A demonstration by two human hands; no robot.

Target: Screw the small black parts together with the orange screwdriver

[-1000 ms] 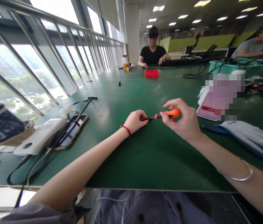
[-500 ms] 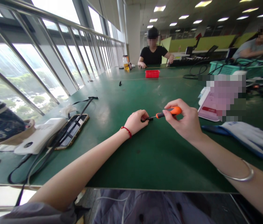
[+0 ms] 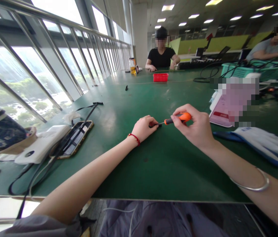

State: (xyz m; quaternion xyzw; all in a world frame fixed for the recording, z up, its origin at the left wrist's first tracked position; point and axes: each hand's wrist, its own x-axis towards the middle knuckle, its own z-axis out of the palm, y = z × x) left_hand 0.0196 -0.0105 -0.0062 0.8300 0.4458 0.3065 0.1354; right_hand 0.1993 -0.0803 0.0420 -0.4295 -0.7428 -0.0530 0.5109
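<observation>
While our left hand (image 3: 144, 128) stayed curled shut around a small black part (image 3: 154, 125) over the middle of the table (image 3: 158, 164), our right hand (image 3: 196, 129), at three o'clock from it, pinched the orange screwdriver (image 3: 179, 118) in its fingertips. Over the last second only those fingers had shifted along the handle. The tip stayed against the part, so the turning seemed unfinished.

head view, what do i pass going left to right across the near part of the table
dark cup → white power bank → phone → left hand → small black part → orange screwdriver → right hand → white and blue gloves
</observation>
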